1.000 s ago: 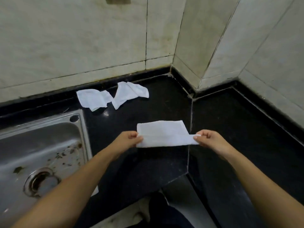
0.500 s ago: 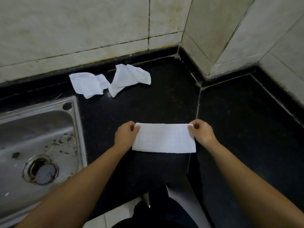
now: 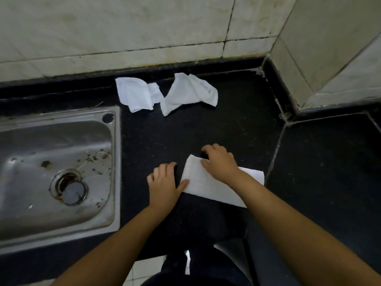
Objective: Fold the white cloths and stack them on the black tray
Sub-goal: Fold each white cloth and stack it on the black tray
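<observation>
A steel sink (image 3: 59,178) is set into the black countertop (image 3: 206,129) at the left, with specks of debris on its floor around the round drain (image 3: 70,188). Stained pale wall tiles (image 3: 123,27) rise behind the countertop.

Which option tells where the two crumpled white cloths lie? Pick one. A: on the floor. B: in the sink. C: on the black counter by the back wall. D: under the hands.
C: both crumpled white cloths lie on the black counter near the tiled back wall, beyond the sink and the hands.
</observation>
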Demonstrator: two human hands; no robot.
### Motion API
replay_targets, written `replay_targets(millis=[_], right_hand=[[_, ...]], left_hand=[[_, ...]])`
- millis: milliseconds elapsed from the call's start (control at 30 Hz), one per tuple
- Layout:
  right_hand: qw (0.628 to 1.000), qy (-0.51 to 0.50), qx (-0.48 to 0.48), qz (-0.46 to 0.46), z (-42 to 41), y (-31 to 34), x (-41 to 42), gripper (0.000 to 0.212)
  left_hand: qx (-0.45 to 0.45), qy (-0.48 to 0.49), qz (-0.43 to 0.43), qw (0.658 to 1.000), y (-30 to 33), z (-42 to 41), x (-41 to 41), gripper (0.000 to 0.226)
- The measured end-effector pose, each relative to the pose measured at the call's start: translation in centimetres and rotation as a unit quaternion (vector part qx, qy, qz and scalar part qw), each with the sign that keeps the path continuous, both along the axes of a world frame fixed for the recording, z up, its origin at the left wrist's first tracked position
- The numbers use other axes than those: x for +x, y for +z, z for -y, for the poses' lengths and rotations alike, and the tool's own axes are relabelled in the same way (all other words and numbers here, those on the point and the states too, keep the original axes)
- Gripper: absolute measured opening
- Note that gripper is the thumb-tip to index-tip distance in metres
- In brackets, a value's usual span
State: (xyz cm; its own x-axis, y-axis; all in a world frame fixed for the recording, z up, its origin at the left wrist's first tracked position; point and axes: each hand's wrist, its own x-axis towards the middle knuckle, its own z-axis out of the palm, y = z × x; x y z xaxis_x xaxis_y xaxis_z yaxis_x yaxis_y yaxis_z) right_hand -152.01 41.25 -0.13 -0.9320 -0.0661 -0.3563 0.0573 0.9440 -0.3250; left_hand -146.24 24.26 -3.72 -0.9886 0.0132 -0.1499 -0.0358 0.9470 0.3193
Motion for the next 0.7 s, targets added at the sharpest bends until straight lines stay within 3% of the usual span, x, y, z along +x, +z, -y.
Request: replay_targets(millis=[167, 233, 300, 367, 433, 567, 700], right_hand=[[0.996, 0.056, 0.046, 0.056, 3.5, -1.0, -1.3, 0.030], [0.995, 0.026, -0.010, 0.100, 2.9, -0.1, -1.3, 0.024], [0.983, -0.030, -0.125, 0.129, 1.6, 1.7, -1.3, 0.020], [0.975, -0.051, -0.192, 0.096, -0.3, 4.2, -1.4, 0.021], [0.974, -0.069, -0.210, 0.041, -2.3, 6.8, -1.9, 0.023], [0.964, -0.108, -0.227, -0.089, -5.3, 11.7, -2.8, 0.016], [0.911, -0.142, -0.335, -0.194, -6.1, 15.5, -1.2, 0.003]], left_hand=[[-0.025, -0.015, 0.030, 0.999, 0.3, -0.3, 0.9, 0.057], [0.000, -0.024, 0.044, 0.999, 0.7, -0.5, 0.5, 0.047], [0.056, -0.039, 0.068, 0.995, 1.6, -0.6, -0.7, 0.029], [0.154, -0.048, 0.100, 0.982, 3.3, -0.8, -2.6, 0.008], [0.249, -0.050, 0.075, 0.964, 5.8, -1.3, -4.8, 0.010], [0.309, -0.084, -0.048, 0.946, 12.4, -2.8, -8.4, 0.007], [0.384, -0.112, -0.115, 0.909, 17.2, -3.6, -8.3, 0.007]])
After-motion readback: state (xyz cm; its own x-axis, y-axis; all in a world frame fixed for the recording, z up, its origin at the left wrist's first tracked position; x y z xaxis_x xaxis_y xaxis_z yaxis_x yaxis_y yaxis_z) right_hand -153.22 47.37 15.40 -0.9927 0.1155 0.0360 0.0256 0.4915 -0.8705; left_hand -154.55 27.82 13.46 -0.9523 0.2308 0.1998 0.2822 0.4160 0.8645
